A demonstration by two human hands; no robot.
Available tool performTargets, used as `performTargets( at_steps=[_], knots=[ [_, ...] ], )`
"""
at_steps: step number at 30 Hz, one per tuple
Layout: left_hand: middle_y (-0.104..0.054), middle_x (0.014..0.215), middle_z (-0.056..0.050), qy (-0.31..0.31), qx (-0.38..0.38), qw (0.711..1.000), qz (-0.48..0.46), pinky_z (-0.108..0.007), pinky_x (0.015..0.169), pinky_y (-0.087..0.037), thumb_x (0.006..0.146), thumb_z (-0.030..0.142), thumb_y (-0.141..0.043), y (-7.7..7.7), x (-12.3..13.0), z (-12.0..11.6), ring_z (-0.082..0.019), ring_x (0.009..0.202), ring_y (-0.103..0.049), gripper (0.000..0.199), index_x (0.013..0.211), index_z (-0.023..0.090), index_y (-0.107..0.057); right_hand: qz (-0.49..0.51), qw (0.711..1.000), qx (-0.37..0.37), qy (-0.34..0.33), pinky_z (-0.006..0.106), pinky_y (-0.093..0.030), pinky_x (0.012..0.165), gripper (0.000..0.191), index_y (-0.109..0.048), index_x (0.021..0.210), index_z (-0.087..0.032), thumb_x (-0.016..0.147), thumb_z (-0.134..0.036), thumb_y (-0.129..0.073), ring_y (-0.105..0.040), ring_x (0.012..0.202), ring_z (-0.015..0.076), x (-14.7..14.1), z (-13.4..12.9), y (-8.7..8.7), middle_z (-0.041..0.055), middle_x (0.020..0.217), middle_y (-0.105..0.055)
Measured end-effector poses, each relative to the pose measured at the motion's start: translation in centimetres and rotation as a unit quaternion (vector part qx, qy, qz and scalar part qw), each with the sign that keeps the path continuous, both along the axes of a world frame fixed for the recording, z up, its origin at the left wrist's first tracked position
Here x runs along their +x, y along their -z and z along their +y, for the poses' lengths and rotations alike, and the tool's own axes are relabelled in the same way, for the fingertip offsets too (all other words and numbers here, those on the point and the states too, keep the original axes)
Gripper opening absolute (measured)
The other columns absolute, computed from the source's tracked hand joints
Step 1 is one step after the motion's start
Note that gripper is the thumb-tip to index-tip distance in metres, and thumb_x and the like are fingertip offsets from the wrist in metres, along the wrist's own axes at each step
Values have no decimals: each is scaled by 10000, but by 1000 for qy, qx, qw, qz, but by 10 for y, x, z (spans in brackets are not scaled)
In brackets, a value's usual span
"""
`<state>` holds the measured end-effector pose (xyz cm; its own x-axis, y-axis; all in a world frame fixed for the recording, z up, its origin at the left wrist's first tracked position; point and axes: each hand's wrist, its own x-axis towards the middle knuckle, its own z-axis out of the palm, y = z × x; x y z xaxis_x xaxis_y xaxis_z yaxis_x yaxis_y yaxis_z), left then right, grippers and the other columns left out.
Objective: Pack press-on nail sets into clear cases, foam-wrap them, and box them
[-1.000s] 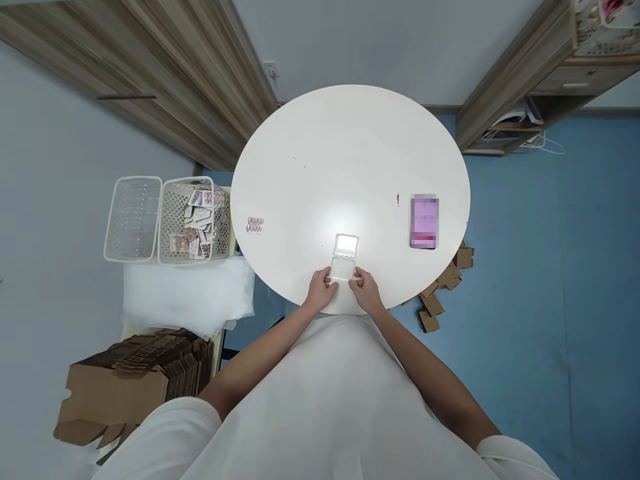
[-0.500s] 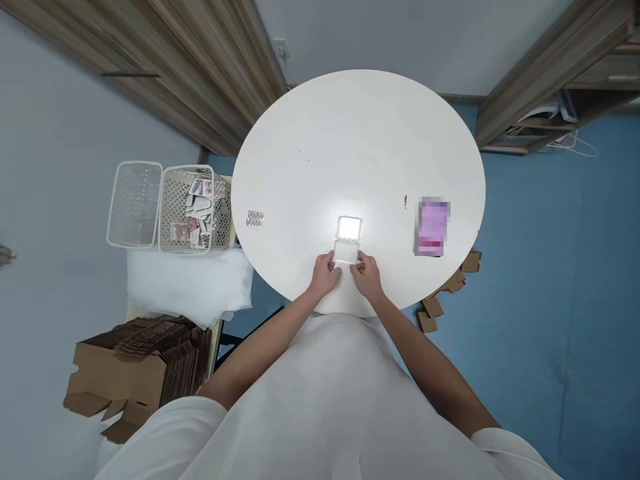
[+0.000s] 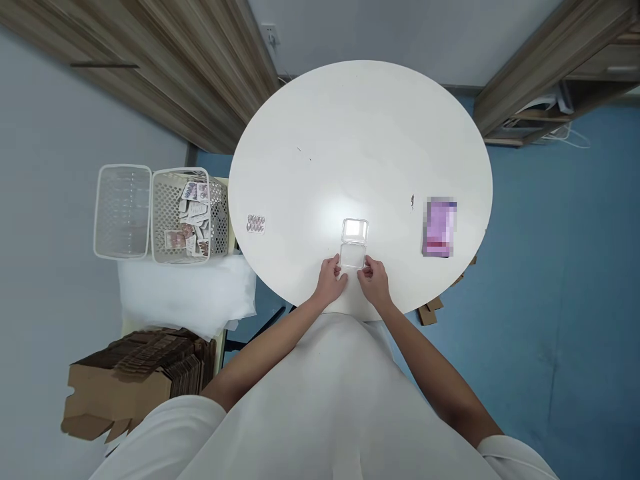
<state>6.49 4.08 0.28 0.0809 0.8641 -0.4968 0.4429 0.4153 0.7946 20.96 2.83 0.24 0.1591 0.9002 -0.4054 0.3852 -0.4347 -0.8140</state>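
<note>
Clear plastic case [image 3: 354, 244] lies open on the white table [image 3: 360, 133], near the edge closest to the person, its lid [image 3: 355, 231] folded back on the far side and its base [image 3: 353, 256] between the two hands. Opening it looks done; the lid is not shut over the base, and I can make out nothing set in the base, though glare and clear plastic could hide a thin piece. By that measure, the work on this case seems at an early stage. The left hand [image 3: 330, 280] meets the base's left side with curled fingers, thumb spread apart toward the near edge; the right hand [image 3: 375, 279] mirrors it at the right side — whether either one pinches the plastic or merely steadies it, I cannot tell. Both forearms reach forward from the body and angle inward, wrists low over the table edge. Well off to the left, apart from the hands, a card of oval pieces [image 3: 255, 223] lies flat on the table; to the right lies a blurred purple item [image 3: 439, 228]. Beyond the table's left edge, a perforated basket [image 3: 219, 217] holds more cards [image 3: 194, 212] — loosely heaped.
</note>
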Motion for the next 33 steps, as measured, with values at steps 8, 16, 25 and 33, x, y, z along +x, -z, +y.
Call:
performTargets(
  at_steps=[8, 16, 25, 33],
  knots=[
    [-424, 1094, -75, 47, 70, 996, 11, -306, 772, -476, 753, 175, -504, -4, -88, 6, -137, 896, -497, 469, 1211, 210, -412, -136, 977, 105, 128, 347, -467, 684, 434, -413, 1177, -191, 766, -314, -478, -478, 748, 147, -22, -11, -16, 68, 980, -489],
    [-424, 1130, -99, 10, 160, 974, 161, -358, 837, -439, 763, 232, -497, -5, -242, 69, -195, 946, -509, 438, 1192, 182, -431, -103, 983, 102, -113, 363, -462, 747, 399, -440, 1157, -215, 765, -278, -482, -503, 796, 168, -144, 49, -19, 63, 971, -524],
    [-452, 1112, -107, 104, 81, 975, 177, -317, 752, -441, 716, 274, -597, -4, -255, 129, -207, 905, -530, 671, 1306, 164, -296, -166, 966, 45, -194, 394, -394, 884, 548, -373, 1231, -221, 718, -266, -561, -439, 1042, 225, -227, 126, 2, 83, 1140, -450],
    [-479, 1060, -62, 108, 83, 975, 176, -286, 683, -443, 716, 248, -598, 7, -257, 129, -187, 869, -540, 597, 1264, 217, -365, -276, 940, 6, -199, 399, -378, 796, 624, -326, 1267, -249, 708, -302, -597, -441, 951, 249, -244, 130, 4, 69, 1047, -500]
  ],
)
